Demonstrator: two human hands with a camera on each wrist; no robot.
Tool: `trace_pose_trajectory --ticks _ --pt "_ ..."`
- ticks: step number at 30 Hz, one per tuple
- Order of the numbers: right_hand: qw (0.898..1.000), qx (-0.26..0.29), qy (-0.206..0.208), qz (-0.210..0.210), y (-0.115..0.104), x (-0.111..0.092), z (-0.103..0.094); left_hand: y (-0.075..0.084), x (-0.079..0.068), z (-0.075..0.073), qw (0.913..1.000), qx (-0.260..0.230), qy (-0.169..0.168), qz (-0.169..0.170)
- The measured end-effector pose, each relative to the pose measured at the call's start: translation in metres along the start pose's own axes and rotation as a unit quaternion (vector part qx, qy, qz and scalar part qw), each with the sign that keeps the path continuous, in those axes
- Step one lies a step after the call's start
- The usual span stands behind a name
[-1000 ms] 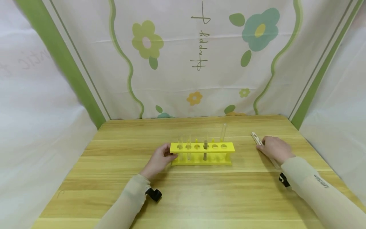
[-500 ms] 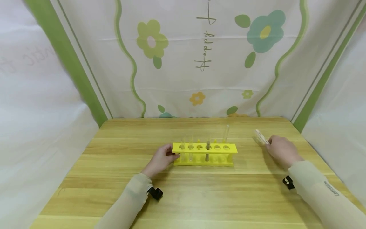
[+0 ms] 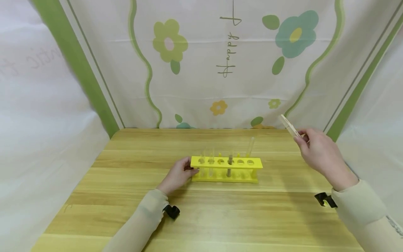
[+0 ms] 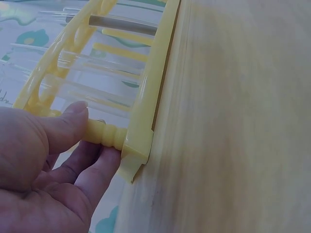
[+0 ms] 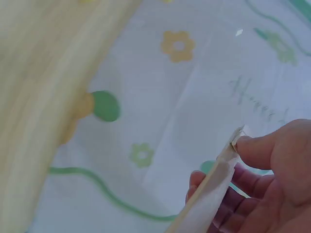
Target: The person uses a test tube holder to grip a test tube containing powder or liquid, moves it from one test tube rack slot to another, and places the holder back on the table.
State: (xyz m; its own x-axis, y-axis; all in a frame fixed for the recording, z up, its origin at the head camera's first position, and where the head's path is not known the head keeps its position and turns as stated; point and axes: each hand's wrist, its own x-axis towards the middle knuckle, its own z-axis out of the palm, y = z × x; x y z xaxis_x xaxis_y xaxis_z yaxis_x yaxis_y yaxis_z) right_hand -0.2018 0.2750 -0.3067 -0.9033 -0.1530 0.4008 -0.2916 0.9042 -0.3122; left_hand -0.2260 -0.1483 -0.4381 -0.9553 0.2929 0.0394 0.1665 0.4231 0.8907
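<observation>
A yellow test tube rack (image 3: pixel 226 168) stands mid-table with several clear tubes in it; one tube (image 3: pixel 230 165) holds a dark fill and a taller tube (image 3: pixel 251 146) leans at the back right. My left hand (image 3: pixel 178 175) grips the rack's left end post (image 4: pixel 104 133) between thumb and fingers. My right hand (image 3: pixel 318 152) is raised above the table at the right, pinching a wooden test tube clamp (image 3: pixel 290 127) that points up and left; the right wrist view shows the clamp (image 5: pixel 209 199) under the thumb.
The wooden table (image 3: pixel 207 217) is walled by a flowered cloth backdrop (image 3: pixel 226 66) at the back and white cloth at both sides. Black wrist straps (image 3: pixel 171 211) sit on both sleeves.
My right hand has lifted the wooden clamp off the table and raised it up and to the right. The left hand and rack have stayed put.
</observation>
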Motion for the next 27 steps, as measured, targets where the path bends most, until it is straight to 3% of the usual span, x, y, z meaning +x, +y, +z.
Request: trace_pose_trajectory --ticks 8,14,20,27 --pt "0.99 -0.005 0.085 -0.113 -0.046 -0.007 0.003 0.001 -0.001 0.0 1.0 0.004 0.0 0.0" --pt "0.979 -0.002 0.097 -0.178 -0.068 -0.004 0.014 0.0 -0.001 -0.001 1.0 0.005 -0.005 0.003" --pt "0.975 -0.009 0.091 -0.204 -0.08 0.003 0.024 -0.001 0.0 -0.001 0.9999 0.005 -0.005 0.011" --pt "0.978 -0.026 0.056 -0.199 -0.089 0.011 0.035 0.0 0.0 0.0 0.9999 0.008 -0.005 0.012"
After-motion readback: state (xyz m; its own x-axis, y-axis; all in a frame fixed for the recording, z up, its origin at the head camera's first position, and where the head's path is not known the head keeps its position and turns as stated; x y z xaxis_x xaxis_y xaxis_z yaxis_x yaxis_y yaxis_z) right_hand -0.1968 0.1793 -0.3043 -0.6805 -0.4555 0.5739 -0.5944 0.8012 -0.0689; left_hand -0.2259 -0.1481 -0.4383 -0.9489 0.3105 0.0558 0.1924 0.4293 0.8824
